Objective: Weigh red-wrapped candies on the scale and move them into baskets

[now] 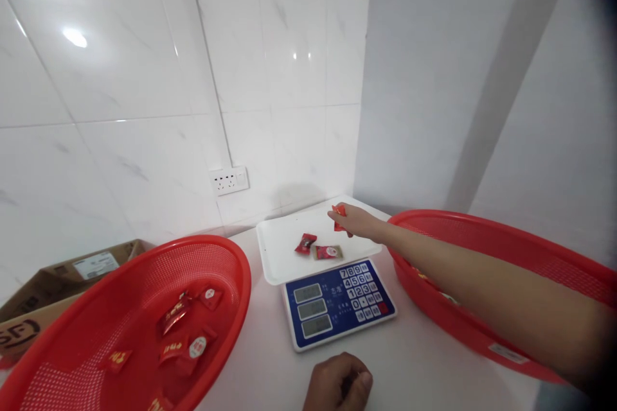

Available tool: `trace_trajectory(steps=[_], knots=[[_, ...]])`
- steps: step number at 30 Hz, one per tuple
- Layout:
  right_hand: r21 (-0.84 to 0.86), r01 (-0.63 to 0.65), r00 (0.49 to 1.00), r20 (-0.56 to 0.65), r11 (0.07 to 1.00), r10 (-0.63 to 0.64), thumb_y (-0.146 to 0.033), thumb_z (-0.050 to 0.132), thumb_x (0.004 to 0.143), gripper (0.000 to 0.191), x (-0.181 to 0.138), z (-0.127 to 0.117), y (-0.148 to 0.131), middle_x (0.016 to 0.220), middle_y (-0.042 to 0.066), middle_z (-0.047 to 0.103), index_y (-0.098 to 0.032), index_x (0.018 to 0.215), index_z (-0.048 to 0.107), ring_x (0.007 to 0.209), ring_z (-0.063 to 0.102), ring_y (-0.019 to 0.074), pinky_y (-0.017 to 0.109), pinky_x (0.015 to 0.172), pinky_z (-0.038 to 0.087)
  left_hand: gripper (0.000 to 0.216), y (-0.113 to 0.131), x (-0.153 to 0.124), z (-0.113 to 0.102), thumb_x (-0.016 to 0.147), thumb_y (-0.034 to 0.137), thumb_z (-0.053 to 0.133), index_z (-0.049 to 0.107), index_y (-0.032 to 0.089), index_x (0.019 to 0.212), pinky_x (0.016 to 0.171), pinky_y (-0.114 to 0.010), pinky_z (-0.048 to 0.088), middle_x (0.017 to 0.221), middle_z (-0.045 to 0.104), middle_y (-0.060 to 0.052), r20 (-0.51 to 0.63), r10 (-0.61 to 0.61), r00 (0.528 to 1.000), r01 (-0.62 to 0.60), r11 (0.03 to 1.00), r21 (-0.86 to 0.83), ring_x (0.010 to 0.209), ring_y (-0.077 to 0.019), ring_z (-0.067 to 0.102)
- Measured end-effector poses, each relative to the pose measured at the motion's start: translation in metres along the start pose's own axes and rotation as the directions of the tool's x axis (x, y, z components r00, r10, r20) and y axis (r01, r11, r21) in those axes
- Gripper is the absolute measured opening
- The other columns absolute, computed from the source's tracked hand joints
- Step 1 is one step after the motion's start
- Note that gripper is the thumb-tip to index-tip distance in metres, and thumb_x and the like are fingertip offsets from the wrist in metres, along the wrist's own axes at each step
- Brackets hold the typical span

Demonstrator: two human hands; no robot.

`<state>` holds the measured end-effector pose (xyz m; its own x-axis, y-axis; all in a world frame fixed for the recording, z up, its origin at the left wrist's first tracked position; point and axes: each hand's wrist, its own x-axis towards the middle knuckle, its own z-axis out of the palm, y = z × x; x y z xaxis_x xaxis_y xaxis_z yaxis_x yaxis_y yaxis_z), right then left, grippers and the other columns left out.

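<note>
My right hand (359, 221) reaches in from the right over the scale's white pan (277, 257), its fingers closed on a small red packet (339, 217). Two more wrapped pieces lie on the pan: a dark red packet (306, 243) and a longer red and gold packet (328, 252). In front of the pan is the scale's blue keypad panel (340, 302) with three grey displays. My left hand (337, 384) rests on the white table near the scale's front edge, fingers curled in a loose fist, with nothing visible in it.
At left, a red plastic basket (212, 247) holds several red packets (176, 314). Behind it sits a cardboard box (43, 282). Another red basket (482, 221) stands at right beneath my forearm, its contents mostly hidden. A tiled wall with a socket (229, 180) borders the table.
</note>
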<state>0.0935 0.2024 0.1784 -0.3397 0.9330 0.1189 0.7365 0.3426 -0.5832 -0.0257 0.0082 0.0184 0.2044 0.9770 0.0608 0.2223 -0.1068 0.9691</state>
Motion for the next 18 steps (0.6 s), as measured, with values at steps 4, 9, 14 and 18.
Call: trace_trajectory(steps=[4, 9, 14, 18], knots=[[-0.096, 0.001, 1.000, 0.011, 0.995, 0.000, -0.044, 0.041, 0.081, 0.031, -0.006, -0.005, -0.001, 0.060, 0.002, 0.059, -0.018, 0.064, 0.046, 0.043, 0.047, 0.0090, 0.023, 0.045, 0.037, 0.035, 0.003, 0.000, -0.001, 0.076, 0.048, 0.046, 0.059, 0.016, 0.072, 0.044, -0.019, 0.032, 0.054, 0.046, 0.001, 0.006, 0.016, 1.000, -0.016, 1.000, 0.018, 0.050, -0.0101, 0.042], [-0.178, 0.015, 0.999, 0.047, 0.984, -0.007, -0.048, 0.047, 0.076, 0.037, -0.014, -0.004, -0.011, 0.051, 0.001, 0.053, -0.020, 0.053, 0.042, 0.046, 0.046, 0.0112, 0.023, 0.046, 0.033, 0.029, 0.011, -0.004, -0.003, 0.078, 0.040, 0.046, 0.060, 0.015, 0.073, 0.046, -0.019, 0.033, 0.056, 0.048, 0.001, -0.007, 0.001, 1.000, -0.001, 0.998, 0.057, 0.052, -0.0103, 0.044], [-0.165, 0.053, 0.995, 0.090, 0.985, -0.038, -0.051, 0.043, 0.077, 0.040, -0.027, -0.002, -0.025, 0.049, -0.001, 0.049, -0.020, 0.051, 0.040, 0.046, 0.044, 0.0113, 0.024, 0.047, 0.033, 0.036, 0.016, -0.006, -0.005, 0.077, 0.048, 0.047, 0.059, 0.014, 0.077, 0.048, -0.020, 0.035, 0.057, 0.048, 0.002, -0.004, -0.041, 0.999, 0.040, 0.996, -0.074, 0.050, -0.0088, 0.044], [-0.089, 0.122, 0.942, 0.324, 0.988, -0.087, -0.050, 0.049, 0.074, 0.038, -0.059, -0.001, -0.031, 0.050, -0.002, 0.050, -0.019, 0.052, 0.046, 0.047, 0.044, 0.0102, 0.022, 0.046, 0.032, 0.054, 0.018, -0.001, -0.009, 0.072, 0.062, 0.045, 0.046, 0.015, 0.097, 0.042, -0.019, 0.035, 0.060, 0.048, 0.004, -0.078, -0.130, 0.988, 0.087, 0.909, -0.408, 0.044, -0.0069, 0.044]])
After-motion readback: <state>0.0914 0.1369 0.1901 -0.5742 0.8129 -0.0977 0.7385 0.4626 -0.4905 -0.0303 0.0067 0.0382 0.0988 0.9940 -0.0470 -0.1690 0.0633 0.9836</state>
